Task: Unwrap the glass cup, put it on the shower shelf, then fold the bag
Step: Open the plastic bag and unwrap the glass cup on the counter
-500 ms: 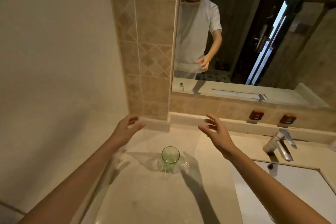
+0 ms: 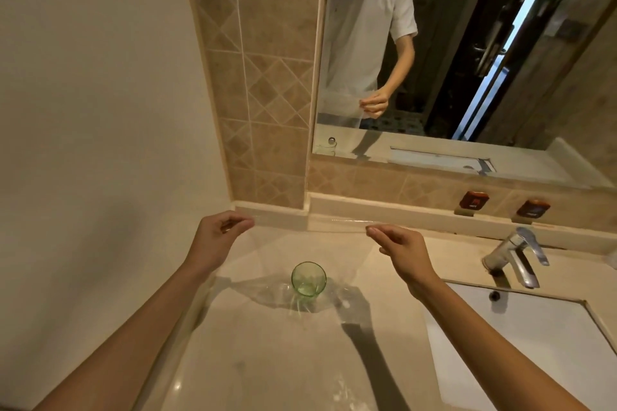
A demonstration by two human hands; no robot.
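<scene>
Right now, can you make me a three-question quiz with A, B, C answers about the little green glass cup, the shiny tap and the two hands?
1. Where does the small green glass cup stand?
A. in the white sink
B. on the beige counter, left of the sink
C. on the ledge under the mirror

2. How many silver metal taps are there?
A. one
B. two
C. three

3. What are the hands doing?
A. gripping the cup
B. turning the tap
C. pinching a clear plastic bag

Answers: 1 B, it stands on the beige counter. 2 A, one silver metal tap shows. 3 C, the left hand and right hand pinch the clear plastic bag stretched between them.
</scene>
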